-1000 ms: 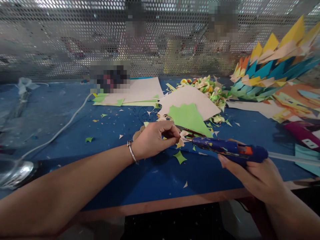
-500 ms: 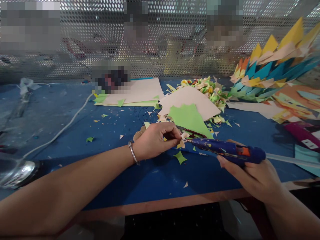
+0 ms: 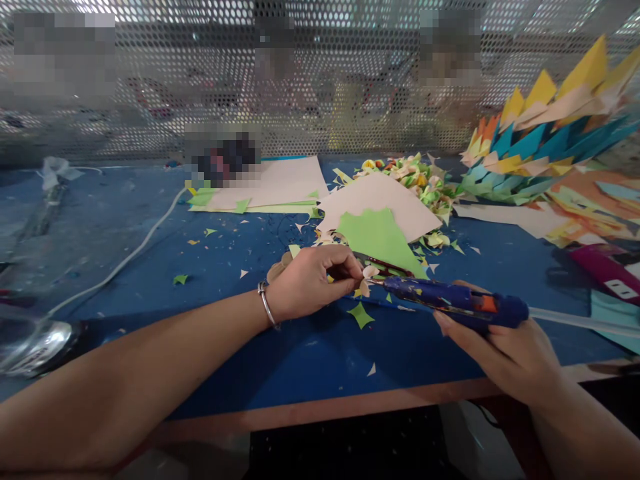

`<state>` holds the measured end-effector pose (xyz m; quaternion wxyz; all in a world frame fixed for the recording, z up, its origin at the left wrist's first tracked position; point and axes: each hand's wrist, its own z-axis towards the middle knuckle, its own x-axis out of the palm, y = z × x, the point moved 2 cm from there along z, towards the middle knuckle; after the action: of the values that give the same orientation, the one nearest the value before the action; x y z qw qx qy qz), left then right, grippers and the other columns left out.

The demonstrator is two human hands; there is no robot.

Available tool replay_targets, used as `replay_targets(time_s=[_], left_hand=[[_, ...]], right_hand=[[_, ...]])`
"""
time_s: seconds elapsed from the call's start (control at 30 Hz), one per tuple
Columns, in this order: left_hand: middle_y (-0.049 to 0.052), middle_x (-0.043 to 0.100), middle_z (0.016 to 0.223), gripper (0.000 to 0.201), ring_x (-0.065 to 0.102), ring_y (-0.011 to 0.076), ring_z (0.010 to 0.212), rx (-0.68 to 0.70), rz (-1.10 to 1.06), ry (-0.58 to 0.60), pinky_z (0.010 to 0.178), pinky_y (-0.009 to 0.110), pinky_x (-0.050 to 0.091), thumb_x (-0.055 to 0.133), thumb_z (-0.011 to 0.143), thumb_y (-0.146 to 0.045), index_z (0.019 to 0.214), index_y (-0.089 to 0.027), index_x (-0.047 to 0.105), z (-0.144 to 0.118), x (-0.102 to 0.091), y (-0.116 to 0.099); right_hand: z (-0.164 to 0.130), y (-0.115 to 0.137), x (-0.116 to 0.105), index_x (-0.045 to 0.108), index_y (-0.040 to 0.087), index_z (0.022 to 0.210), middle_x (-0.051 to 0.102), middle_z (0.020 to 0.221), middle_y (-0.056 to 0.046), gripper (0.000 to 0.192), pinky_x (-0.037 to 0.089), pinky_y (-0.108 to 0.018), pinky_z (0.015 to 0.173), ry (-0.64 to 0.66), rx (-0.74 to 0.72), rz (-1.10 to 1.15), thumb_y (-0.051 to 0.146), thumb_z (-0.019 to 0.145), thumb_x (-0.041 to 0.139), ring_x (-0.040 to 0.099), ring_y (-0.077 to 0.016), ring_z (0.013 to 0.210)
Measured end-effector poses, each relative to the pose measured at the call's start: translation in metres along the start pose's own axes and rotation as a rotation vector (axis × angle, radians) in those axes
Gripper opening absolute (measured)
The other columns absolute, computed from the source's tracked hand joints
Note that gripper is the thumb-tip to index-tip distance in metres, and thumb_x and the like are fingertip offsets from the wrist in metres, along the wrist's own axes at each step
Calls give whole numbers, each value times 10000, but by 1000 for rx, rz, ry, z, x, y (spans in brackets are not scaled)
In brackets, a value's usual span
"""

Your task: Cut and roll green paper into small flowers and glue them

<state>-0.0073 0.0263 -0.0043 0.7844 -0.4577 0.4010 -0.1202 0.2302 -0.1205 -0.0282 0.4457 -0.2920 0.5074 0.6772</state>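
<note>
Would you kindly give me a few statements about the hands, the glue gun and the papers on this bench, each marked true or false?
1. The right hand holds a blue glue gun. True.
2. The glue gun's nozzle points away from the left hand. False: it points at the small paper piece pinched there.
3. A bangle sits on the left wrist. True.
4. The green paper sheet lies on a red tabletop. False: the tabletop is blue.
5. Scissors are in the left hand. False: it pinches only paper.
</note>
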Motion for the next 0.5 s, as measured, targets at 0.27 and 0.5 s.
replay_targets(time_s=[0.27,0.5], left_hand=[[34,750,826,64,673,114,733,13,12,-13,656,221,531,638,825,-164,772,-171,673,0,0,1],[42,764,867,85,690,126,772,-6,29,12,695,239,550,625,826,-155,801,-180,702,-1,-2,-2]], right_hand=[[0,-1,1,747,250,896,745,1152,-97,349,600,-361,718,-16,-24,6,502,946,510,751,-310,949],[3,2,0,714,243,785,746,965,-91,368,585,-346,697,5,-26,34,509,942,514,743,-281,848]])
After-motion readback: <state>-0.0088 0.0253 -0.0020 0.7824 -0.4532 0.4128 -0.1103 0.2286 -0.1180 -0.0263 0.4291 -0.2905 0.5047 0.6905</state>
